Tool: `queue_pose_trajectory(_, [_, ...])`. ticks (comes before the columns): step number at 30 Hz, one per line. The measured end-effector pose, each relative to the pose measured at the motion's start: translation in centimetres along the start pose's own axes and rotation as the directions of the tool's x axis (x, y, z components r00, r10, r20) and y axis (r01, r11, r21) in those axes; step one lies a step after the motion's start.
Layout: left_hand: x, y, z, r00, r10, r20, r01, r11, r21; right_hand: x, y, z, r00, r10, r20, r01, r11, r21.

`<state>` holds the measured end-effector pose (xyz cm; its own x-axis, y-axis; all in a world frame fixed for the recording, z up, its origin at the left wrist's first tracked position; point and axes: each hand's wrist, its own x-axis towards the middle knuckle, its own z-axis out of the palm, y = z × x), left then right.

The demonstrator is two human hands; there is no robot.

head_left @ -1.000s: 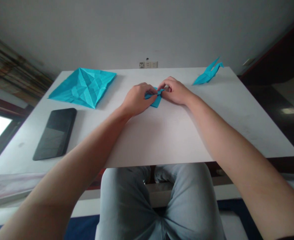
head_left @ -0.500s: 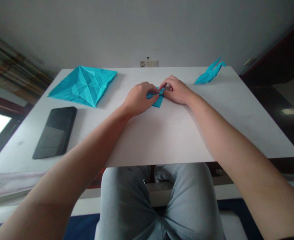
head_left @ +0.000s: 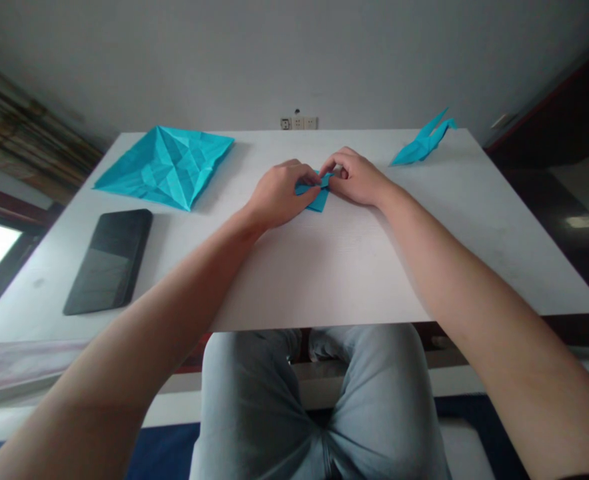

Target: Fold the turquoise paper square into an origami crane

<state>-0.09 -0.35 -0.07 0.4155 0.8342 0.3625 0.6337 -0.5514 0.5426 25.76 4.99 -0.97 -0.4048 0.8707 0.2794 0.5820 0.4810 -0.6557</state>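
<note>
- Seen from above and behind the hands, a person sits at a white table, both bare forearms reaching forward over it, knees in pale jeans below its near edge.
- The left hand lies knuckles up, fingers curled down and closed onto a small blue folded paper, pinning its left part to the table.
- The right hand meets it from the other side, fingers bent and pinched on the paper's right tip; the fingertips of both hands almost touch.
- The small blue folded paper sits on the table a little beyond its middle, between the two hands, with only a narrow strip and one lower corner showing.
- Most of the paper is hidden under the fingers, so its shape is hard to make out; it may be a partly folded figure.
- Left of the hands, near the table's far left corner, lies a large creased blue sheet, opened flat.
- Nearer on that side, close to the table's left edge, lies a dark flat tablet.
- At the table's far right corner rests a finished blue paper crane, well apart from the hands.
- The table is bare between the hands and its near edge, and across its right half.
- Wall sockets sit on the grey wall just behind the table's far edge.
</note>
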Motion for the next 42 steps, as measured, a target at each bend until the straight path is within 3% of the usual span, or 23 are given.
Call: queue_pose_trajectory(42, [-0.10,0.09,0.13,1.000,-0.011,0.009,0.011,1.000,-0.012,0.10,-0.07,-0.23,0.999,0.025,0.027,-0.024,0.999,-0.028])
